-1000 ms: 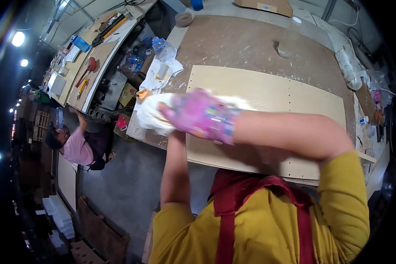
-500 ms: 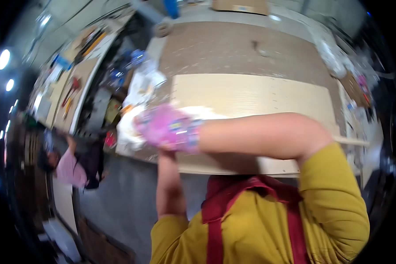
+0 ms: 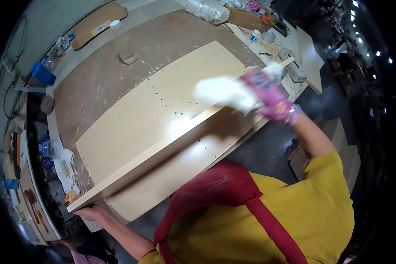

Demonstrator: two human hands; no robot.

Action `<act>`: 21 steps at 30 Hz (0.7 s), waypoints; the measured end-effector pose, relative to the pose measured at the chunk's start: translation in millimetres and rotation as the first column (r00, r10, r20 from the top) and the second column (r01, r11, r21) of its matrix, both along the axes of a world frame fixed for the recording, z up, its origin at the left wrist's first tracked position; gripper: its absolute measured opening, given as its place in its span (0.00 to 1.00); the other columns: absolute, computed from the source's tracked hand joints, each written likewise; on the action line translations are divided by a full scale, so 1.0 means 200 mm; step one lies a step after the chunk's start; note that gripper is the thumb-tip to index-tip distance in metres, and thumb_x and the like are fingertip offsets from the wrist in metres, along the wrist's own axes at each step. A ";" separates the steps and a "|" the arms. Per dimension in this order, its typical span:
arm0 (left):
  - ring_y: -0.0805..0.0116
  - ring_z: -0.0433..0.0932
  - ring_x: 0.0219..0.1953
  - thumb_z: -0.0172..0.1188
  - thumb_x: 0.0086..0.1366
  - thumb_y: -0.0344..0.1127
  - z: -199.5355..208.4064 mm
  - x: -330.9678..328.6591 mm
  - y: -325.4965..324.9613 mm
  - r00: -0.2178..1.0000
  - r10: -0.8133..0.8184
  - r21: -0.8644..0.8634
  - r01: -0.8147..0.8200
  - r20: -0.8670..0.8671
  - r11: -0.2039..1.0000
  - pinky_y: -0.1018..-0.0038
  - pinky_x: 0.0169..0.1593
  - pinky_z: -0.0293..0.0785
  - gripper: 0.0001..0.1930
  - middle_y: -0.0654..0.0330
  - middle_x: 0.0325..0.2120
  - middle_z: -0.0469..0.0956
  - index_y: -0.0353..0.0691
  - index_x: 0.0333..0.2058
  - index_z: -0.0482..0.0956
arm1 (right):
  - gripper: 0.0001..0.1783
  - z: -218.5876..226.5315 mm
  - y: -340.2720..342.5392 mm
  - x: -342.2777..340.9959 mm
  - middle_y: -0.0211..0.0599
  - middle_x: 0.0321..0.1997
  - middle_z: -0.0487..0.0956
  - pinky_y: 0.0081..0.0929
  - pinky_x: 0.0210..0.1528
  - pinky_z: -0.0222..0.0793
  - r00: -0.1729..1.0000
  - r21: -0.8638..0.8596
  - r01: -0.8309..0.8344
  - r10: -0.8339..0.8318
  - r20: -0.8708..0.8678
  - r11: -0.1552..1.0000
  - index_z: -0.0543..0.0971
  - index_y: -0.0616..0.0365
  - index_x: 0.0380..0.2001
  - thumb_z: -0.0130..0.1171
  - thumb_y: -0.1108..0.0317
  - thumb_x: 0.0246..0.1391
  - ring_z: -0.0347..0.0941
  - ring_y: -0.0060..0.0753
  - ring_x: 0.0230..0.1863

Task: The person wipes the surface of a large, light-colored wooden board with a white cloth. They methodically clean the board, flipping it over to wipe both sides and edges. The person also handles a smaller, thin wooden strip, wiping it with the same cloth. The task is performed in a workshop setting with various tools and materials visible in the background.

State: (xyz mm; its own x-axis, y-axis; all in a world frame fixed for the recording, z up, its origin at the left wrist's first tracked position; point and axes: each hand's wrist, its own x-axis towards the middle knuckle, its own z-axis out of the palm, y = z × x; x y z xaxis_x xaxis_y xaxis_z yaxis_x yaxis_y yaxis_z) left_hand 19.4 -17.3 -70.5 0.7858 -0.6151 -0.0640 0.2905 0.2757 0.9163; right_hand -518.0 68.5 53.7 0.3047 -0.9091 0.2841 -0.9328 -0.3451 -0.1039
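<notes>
A long, narrow pale wood board [image 3: 162, 152] stands on edge across a wide pale wood panel [image 3: 138, 114] dotted with small holes. My bare left hand [image 3: 90, 212] grips the board's near left end, its fingers partly hidden beneath it. My right hand [image 3: 270, 94], in a pink patterned glove, is closed on a white cloth [image 3: 226, 92] over the board's far right part. Cloth and glove are smeared by motion, so exact finger positions are unclear.
The panel lies on a brown worktable [image 3: 88, 94]. Beyond it stands a clear bottle [image 3: 124, 46]. Wrapped blocks [image 3: 206, 11], a small white jar [image 3: 255, 35] and tools line the right side. White cloths [image 3: 66, 171] and a plastic bottle [image 3: 50, 148] are at left.
The view has swung round. My right hand, over the white cloths beside my left hand before, is now at the board's other end with a cloth. The board shows far more fully.
</notes>
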 end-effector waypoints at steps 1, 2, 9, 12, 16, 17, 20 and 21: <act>0.66 0.72 0.33 0.39 0.65 0.49 0.02 0.01 0.01 0.991 0.032 0.078 -0.042 0.128 0.996 0.72 0.41 0.69 0.21 0.60 0.28 0.73 0.37 0.30 0.73 | 0.24 0.01 0.05 -0.12 0.42 0.41 0.71 0.38 0.52 0.57 0.994 -0.005 0.060 -0.059 0.094 0.998 0.74 0.53 0.44 0.56 0.55 0.41 0.66 0.45 0.44; 0.66 0.72 0.33 0.38 0.65 0.49 0.06 0.02 0.02 0.965 0.051 0.148 -0.091 0.256 0.985 0.72 0.41 0.68 0.22 0.60 0.29 0.73 0.36 0.31 0.73 | 0.23 0.00 0.09 -0.20 0.43 0.40 0.71 0.37 0.52 0.56 0.975 -0.005 0.123 -0.120 0.189 0.992 0.75 0.54 0.41 0.56 0.55 0.41 0.66 0.45 0.43; 0.59 0.68 0.48 0.51 0.59 0.42 0.61 -0.92 0.15 -0.015 -0.402 0.348 0.533 0.916 0.771 0.69 0.49 0.65 0.19 0.50 0.45 0.70 0.38 0.46 0.70 | 0.14 -0.07 0.02 0.15 0.35 0.24 0.74 0.33 0.37 0.66 0.946 0.045 0.056 -0.067 0.319 0.997 0.79 0.51 0.24 0.57 0.53 0.39 0.72 0.37 0.29; 0.52 0.74 0.39 0.59 0.51 0.36 0.57 -1.15 0.12 -0.683 -0.525 0.832 0.232 0.508 0.504 0.65 0.39 0.70 0.13 0.49 0.36 0.75 0.39 0.36 0.76 | 0.20 -0.08 -0.05 0.55 0.32 0.29 0.74 0.35 0.46 0.61 0.960 -0.157 -0.171 0.201 0.196 0.973 0.75 0.53 0.29 0.57 0.51 0.34 0.73 0.36 0.34; 0.48 0.71 0.24 0.64 0.49 0.41 0.54 -1.17 0.13 -0.632 -0.381 0.673 0.315 0.675 0.670 0.62 0.26 0.65 0.16 0.51 0.19 0.72 0.39 0.32 0.72 | 0.17 -0.18 -0.05 0.29 0.31 0.27 0.73 0.40 0.48 0.59 0.979 -0.453 0.020 0.074 0.190 0.891 0.74 0.49 0.31 0.54 0.54 0.35 0.72 0.35 0.34; 0.49 0.70 0.23 0.63 0.49 0.44 0.53 -1.18 0.13 -0.644 -0.369 0.672 0.315 0.670 0.670 0.61 0.25 0.63 0.16 0.51 0.18 0.70 0.39 0.30 0.71 | 0.16 -0.11 0.01 0.10 0.34 0.29 0.72 0.44 0.48 0.58 0.968 -0.124 0.162 -0.133 0.215 0.979 0.75 0.46 0.32 0.53 0.55 0.36 0.70 0.37 0.36; 0.52 0.68 0.21 0.60 0.50 0.49 0.53 -1.18 0.14 -0.673 -0.328 0.651 0.301 0.662 0.697 0.61 0.24 0.61 0.19 0.53 0.16 0.67 0.39 0.26 0.67 | 0.17 -0.14 0.19 -0.54 0.36 0.32 0.72 0.44 0.46 0.59 0.906 -0.382 0.383 -0.422 -0.020 0.841 0.76 0.41 0.39 0.52 0.61 0.40 0.69 0.41 0.38; 0.52 0.68 0.21 0.60 0.50 0.49 0.53 -1.19 0.15 -0.674 -0.317 0.642 0.305 0.667 0.704 0.61 0.24 0.61 0.19 0.53 0.16 0.67 0.39 0.25 0.66 | 0.18 -0.14 0.22 -0.68 0.35 0.32 0.74 0.36 0.43 0.62 0.783 -0.130 0.591 -0.528 0.328 0.796 0.74 0.46 0.42 0.52 0.62 0.44 0.70 0.34 0.36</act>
State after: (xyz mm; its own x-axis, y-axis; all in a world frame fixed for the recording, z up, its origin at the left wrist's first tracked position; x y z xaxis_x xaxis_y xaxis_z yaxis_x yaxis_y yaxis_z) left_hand -218.5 13.1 35.0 -0.6739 -0.7227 0.1539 -0.7285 0.6846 0.0249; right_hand -653.1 112.2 26.5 -0.3533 -0.8007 0.4838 -0.9147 0.1871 -0.3583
